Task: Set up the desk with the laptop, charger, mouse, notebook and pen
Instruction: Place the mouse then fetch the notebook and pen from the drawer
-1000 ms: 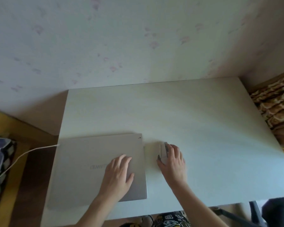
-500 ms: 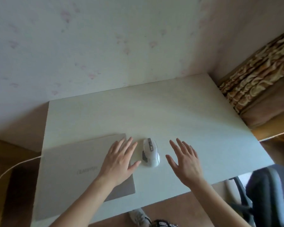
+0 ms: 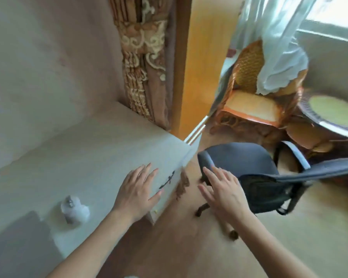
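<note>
The white mouse lies on the pale desk, blurred by motion. Just left of it, at the frame's lower left, sits a corner of the closed grey laptop. My left hand hovers open over the desk's right front edge, fingers spread, holding nothing. Past that edge, my right hand is open and empty above the floor, in front of the chair. No charger, notebook or pen can be seen.
A dark mesh office chair stands right of the desk. Behind it are a wicker chair, a round wicker table, patterned curtains and a sheer curtain. Wooden floor fills the lower right.
The view has swung sharply right, off the desk toward the chair. My right hand let go of the mouse and both hands moved right, the right one off the desk.
</note>
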